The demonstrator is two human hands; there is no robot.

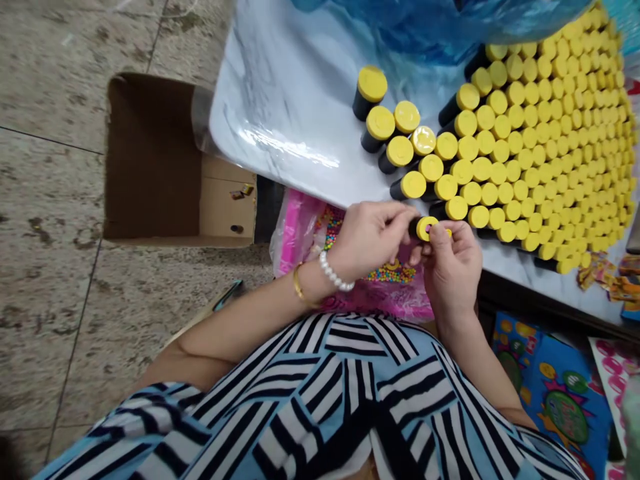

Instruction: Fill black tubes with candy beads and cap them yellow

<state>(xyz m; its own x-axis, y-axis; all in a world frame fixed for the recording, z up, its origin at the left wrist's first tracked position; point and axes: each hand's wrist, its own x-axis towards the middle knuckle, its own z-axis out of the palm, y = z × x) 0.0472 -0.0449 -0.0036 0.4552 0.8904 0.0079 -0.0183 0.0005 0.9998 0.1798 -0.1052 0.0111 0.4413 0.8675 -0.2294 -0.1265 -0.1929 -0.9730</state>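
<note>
Fingers closed, my left hand (373, 237) grips the dark body of a small black container with a yellow top (425, 229). The container is tilted, its top turned toward my right hand (453, 257). The thumb and fingers of that hand pinch at the yellow cap, where a spot of pink or purple shows. Part of the cap is hidden behind the thumb. Below both hands lies a pink tray (291, 230) lined with clear plastic and holding small multicoloured candy balls. Several more black containers with yellow caps (463, 170) stand upright in rows just beyond my hands.
A white marbled table (280, 100) bears the containers, with blue plastic (425, 27) at its far edge. An open cardboard box (150, 160) stands at left with a few small items inside. Small wrapped pieces (597, 272) lie at right; blue printed packaging (560, 400) is below.
</note>
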